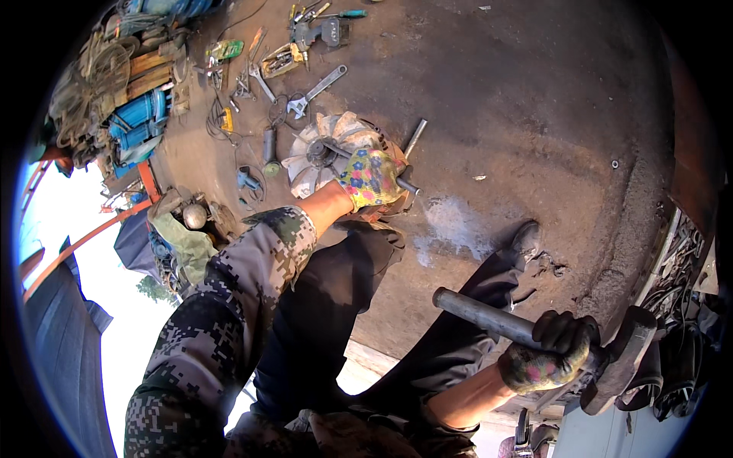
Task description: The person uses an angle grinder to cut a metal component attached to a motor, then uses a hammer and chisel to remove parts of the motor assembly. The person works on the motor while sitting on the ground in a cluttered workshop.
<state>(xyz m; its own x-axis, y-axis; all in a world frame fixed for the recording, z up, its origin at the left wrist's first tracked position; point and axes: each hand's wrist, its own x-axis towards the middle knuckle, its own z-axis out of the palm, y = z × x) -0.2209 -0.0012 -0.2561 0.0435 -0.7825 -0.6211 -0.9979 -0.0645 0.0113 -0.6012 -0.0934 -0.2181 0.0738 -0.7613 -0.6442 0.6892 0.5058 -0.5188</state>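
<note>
My left hand, in a floral-patterned glove, is closed around a grey metal rod. One end of the rod reaches the hub of a round, finned metal part on the ground; whether it touches the hub I cannot tell. A second metal bar sticks up beside that part, its lower end hidden. Off to the lower right, my right hand, gloved with dark fingers, grips a sledgehammer by its thick grey handle, close to the heavy head.
An adjustable wrench, a cordless power tool and a dark cylindrical tool lie on the concrete ground beyond the finned part. A heap of scrap fills the far left. My shoe stands right of a whitish stain.
</note>
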